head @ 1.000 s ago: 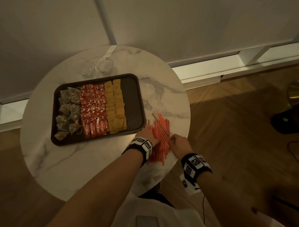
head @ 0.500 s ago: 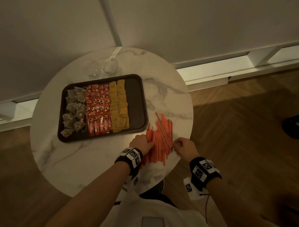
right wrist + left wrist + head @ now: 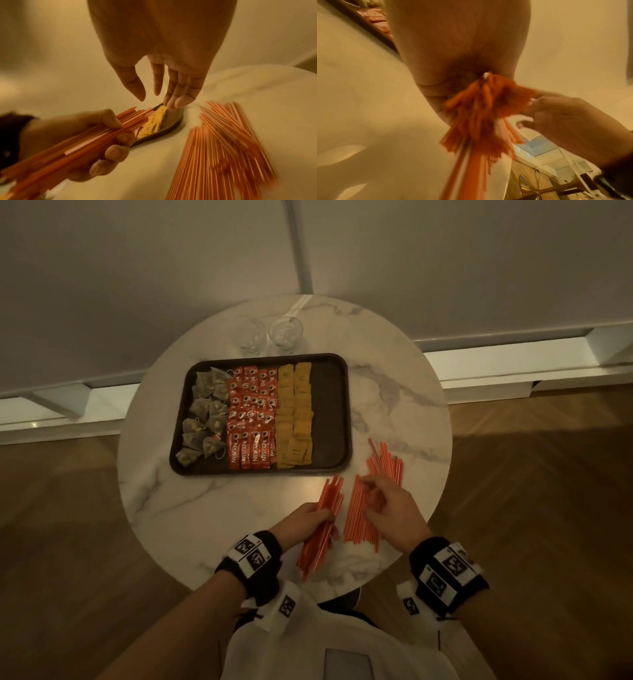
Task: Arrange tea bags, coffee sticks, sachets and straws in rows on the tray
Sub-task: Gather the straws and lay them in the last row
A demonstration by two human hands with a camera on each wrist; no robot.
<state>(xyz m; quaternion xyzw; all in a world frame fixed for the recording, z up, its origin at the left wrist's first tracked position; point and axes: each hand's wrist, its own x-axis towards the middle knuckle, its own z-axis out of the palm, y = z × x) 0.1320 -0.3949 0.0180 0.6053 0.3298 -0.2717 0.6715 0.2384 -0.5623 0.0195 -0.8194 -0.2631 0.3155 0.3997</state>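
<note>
On the dark tray (image 3: 330, 412) lie rows of tea bags (image 3: 205, 412), red coffee sticks (image 3: 251, 419) and yellow sachets (image 3: 294, 416); its right strip is bare. Orange straws (image 3: 383, 467) lie loose on the table, right of the tray's near corner. My left hand (image 3: 317, 520) grips a bundle of straws (image 3: 320, 529) just left of that pile, fingers curled round it (image 3: 111, 143). My right hand (image 3: 380, 501) hovers over the loose straws (image 3: 223, 148), its fingers (image 3: 178, 94) relaxed and holding nothing.
Two clear glasses (image 3: 251, 337) (image 3: 286, 332) stand behind the tray. The round marble table (image 3: 205, 508) has its front edge close under my wrists. A wall runs behind it, with wooden floor (image 3: 531, 491) on both sides.
My left hand has lifted a bundle of straws out of the pile and drawn it to the left. My right hand has moved forward over the remaining straws.
</note>
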